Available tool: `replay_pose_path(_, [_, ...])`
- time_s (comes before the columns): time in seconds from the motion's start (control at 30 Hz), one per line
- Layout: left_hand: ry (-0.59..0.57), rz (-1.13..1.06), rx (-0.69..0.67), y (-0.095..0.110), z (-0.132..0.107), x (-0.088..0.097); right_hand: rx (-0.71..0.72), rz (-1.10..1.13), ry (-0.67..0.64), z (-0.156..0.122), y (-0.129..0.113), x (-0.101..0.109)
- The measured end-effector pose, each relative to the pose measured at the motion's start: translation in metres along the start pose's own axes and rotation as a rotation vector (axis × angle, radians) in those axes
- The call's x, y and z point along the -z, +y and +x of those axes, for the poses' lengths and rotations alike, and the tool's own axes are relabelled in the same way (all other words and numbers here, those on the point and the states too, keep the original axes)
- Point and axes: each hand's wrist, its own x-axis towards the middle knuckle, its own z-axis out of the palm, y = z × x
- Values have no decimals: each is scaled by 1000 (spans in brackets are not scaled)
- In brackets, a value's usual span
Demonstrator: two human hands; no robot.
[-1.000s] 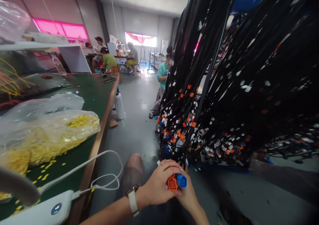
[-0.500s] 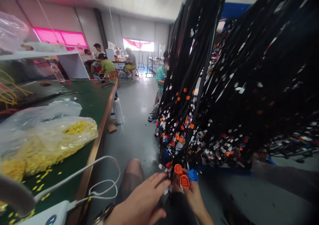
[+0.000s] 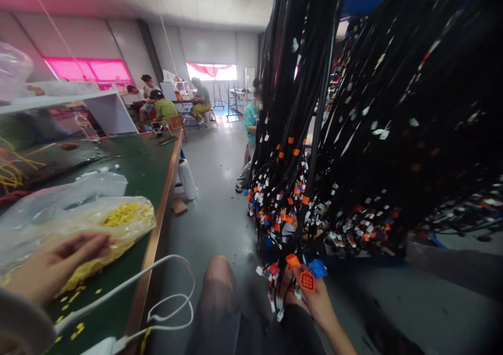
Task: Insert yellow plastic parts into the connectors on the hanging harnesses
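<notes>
My right hand (image 3: 316,300) is closed around a bunch of wire harness ends above my lap. Two orange connectors (image 3: 307,280) and a blue connector (image 3: 317,268) stick out of it. Small white and red connectors (image 3: 274,269) dangle on thin black leads beside its fingers. Over the green table, my left hand (image 3: 58,263) hovers in front of a clear plastic bag (image 3: 135,216) filled with small yellow pieces (image 3: 120,214). Its fingers are loosely bent and slightly blurred, and nothing shows in them. I cannot tell whether it touches the bag.
Thick black wire harnesses (image 3: 291,82) hang at centre and right. Loose yellow bits lie on the green table (image 3: 149,161). A white cable (image 3: 157,263) loops past the table edge. A plastic-wrapped roll (image 3: 188,179) stands on the floor. A person in teal (image 3: 250,117) sits beyond; others work farther back.
My left hand has left the connectors and swung left over the table to the yellow pieces. My right hand keeps hold of the harness, and its connectors have turned slightly. The view has shifted a little.
</notes>
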Motion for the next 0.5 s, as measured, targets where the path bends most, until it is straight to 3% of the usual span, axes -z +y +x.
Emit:
replay_pose_path(0.07, [97,246,17,-3,34,0,43,-61,-61,2,1,-6])
replay_pose_path(0.27, [-214,616,24,-30,132,-30,85,-254,-175,-1,-5,-18])
replay_pose_path(0.37, [-326,664,-20,-56,160,-48,49,-399,-256,-1,-15,-20])
replay_pose_path(0.5, [-225,712,-31,-85,178,-55,31,-617,-306,1,-25,-23])
